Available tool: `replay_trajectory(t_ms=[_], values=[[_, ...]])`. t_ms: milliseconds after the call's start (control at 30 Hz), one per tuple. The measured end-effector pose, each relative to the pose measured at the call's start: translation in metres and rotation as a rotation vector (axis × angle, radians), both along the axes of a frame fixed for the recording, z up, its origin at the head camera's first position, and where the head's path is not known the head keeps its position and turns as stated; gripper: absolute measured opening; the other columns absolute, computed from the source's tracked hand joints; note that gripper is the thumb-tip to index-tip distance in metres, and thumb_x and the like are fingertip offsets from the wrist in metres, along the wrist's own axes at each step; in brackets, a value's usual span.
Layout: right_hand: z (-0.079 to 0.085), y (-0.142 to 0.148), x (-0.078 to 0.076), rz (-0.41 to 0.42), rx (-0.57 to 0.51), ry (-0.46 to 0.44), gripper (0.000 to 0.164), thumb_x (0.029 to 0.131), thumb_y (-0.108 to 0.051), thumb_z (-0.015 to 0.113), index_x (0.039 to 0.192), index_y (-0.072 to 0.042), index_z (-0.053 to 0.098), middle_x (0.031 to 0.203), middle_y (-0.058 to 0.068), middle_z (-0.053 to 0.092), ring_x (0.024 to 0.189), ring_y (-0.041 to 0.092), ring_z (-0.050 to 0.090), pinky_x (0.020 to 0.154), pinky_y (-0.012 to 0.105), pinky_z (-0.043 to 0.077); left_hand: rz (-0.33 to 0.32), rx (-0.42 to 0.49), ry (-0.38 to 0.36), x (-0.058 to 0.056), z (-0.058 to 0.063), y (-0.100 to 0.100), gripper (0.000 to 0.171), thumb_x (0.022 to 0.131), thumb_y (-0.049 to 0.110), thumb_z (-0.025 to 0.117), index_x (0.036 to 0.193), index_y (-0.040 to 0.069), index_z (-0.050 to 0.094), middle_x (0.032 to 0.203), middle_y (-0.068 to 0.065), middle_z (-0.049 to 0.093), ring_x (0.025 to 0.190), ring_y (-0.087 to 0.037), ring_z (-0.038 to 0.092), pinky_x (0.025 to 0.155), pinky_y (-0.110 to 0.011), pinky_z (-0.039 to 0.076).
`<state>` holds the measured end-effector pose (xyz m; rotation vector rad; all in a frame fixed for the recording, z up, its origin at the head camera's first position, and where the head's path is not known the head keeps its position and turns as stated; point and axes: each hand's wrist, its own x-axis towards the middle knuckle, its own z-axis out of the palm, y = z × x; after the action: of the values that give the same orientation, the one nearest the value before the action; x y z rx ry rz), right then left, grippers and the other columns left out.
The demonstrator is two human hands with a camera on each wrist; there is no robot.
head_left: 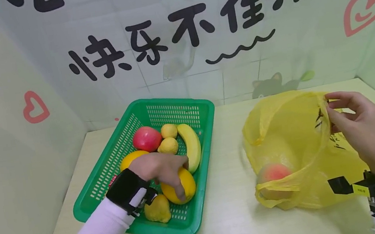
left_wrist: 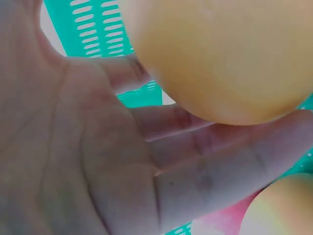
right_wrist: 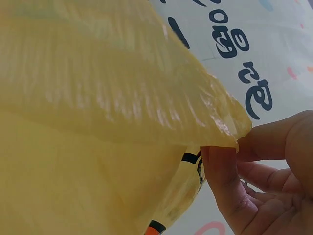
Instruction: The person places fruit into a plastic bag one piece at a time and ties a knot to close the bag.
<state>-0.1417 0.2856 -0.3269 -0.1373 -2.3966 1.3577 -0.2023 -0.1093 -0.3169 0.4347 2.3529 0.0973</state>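
We see the left hand (head_left: 160, 168) inside the green basket (head_left: 202, 183), toward its front right, thumb and fingers curved round an orange (head_left: 187, 183); how firmly it is grasped we cannot quite tell, as the wrist view crops the fruit. In the same basket we find a pear (head_left: 157, 209) near the front, a banana (head_left: 192, 144) along the right wall, and a red fruit (head_left: 147, 138) with two small yellow fruits (head_left: 168, 146) toward the back. Right of the basket, on the table (head_left: 237, 206), sits a yellow bag (head_left: 294, 125), its rim pinched between the right hand's (head_left: 366, 122) thumb and fingers; we see a peach (head_left: 277, 171) inside, on the basket's side.
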Motion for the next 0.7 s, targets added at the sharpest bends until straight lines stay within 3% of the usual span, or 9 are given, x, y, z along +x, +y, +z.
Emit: replay_trajectory(t_ms=[433, 700], values=[[-0.002, 0.003, -0.001, -0.031, -0.015, 0.0, 0.042, 0.097, -0.019, 0.062, 0.137, -0.014, 0.052, 0.103, -0.022, 0.058, 0.07, -0.007, 0.065, 0.061, 0.011, 0.053, -0.024, 0.234, 0.088, -0.013, 0.032, -0.025, 0.072, 0.074, 0.055, 0.077, 0.131, 0.023, 0.047, 0.11, -0.003, 0.06, 0.098, -0.022, 0.057, 0.08, -0.035, 0.049], [-0.002, 0.005, -0.001, -0.038, -0.019, -0.008, 0.042, 0.096, -0.021, 0.062, 0.137, -0.014, 0.053, 0.104, -0.021, 0.058, 0.07, -0.007, 0.065, 0.062, 0.012, 0.053, -0.007, 0.328, 0.15, -0.014, 0.036, -0.028, 0.072, 0.078, 0.059, 0.071, 0.135, 0.024, 0.044, 0.112, -0.003, 0.059, 0.099, -0.022, 0.056, 0.08, -0.035, 0.045]])
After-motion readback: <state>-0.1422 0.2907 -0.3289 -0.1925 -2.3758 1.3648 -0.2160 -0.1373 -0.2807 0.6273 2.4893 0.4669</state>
